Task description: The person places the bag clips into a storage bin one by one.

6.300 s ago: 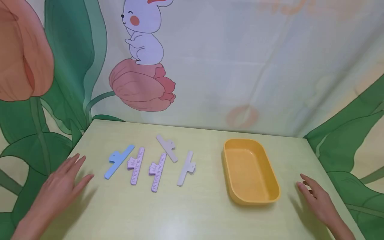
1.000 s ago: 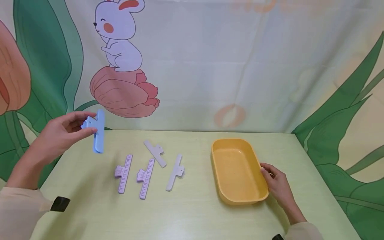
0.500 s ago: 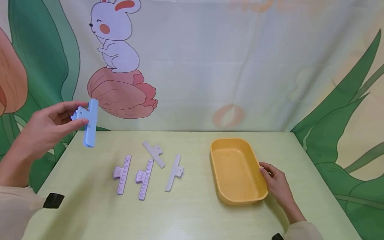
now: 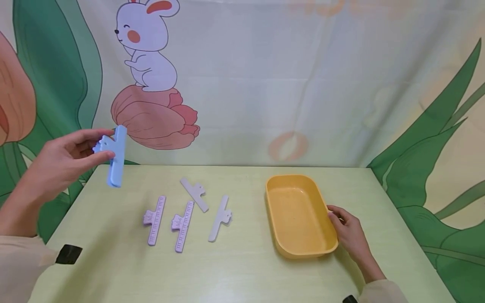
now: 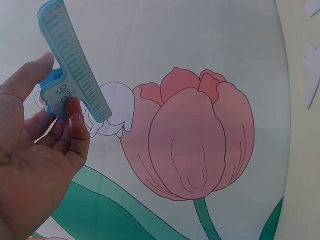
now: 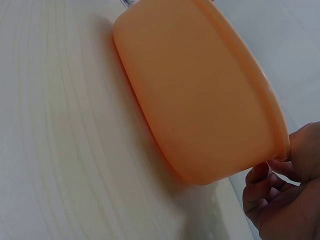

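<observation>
My left hand (image 4: 64,162) holds a blue clip (image 4: 118,155) up above the far left of the table, thumb in front and fingers behind its handle. In the left wrist view, the clip (image 5: 75,65) shows a printed ruler scale along its bar, and the fingers pinch its handle. My right hand (image 4: 352,233) grips the right rim of a yellow plastic tray (image 4: 278,229), thumb over the edge. In the right wrist view, curled fingers (image 6: 260,187) lie under the rim of the tray (image 6: 200,85). Nothing lies inside the tray.
Two purple ruler clips (image 4: 156,221) (image 4: 184,227) and two pale grey-lilac clips (image 4: 194,194) (image 4: 219,219) lie on the table (image 4: 242,273), left of the tray. A printed curtain (image 4: 235,84) hangs along the table's back edge.
The blue clip, first lying at the left of the group, is now raised in my left hand. My right hand has come to the tray's rim. Over the last half second little has moved.
</observation>
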The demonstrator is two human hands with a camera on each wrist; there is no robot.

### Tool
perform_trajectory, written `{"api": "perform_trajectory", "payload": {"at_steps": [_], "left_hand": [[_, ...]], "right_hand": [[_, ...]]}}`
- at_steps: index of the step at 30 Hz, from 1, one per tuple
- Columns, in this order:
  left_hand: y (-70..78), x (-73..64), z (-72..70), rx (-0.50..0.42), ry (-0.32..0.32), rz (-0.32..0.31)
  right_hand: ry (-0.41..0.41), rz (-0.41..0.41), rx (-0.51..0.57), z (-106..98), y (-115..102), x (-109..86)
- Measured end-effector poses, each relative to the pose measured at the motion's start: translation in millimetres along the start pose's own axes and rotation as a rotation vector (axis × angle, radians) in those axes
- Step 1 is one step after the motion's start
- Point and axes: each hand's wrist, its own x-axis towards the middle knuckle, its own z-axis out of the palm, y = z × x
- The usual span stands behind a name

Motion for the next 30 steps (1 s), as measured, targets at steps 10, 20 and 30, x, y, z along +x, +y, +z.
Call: {"api": "perform_trajectory", "payload": {"at_steps": [10, 20, 30], "left_hand": [[6.1, 3.1, 13.5, 0.033, -0.026, 0.037], [18.5, 7.9, 34.5, -0.008, -0.074, 0.071], [29.4, 17.1, 61.4, -0.058, -0.117, 0.148]], "right_hand": [[0.01, 0.006, 0.025, 0.2, 0.1, 1.9], [0.008, 0.001, 0.042, -0.2, 1.2, 2.8], [0.006, -0.023, 0.054, -0.8, 2.9, 2.5]]}}
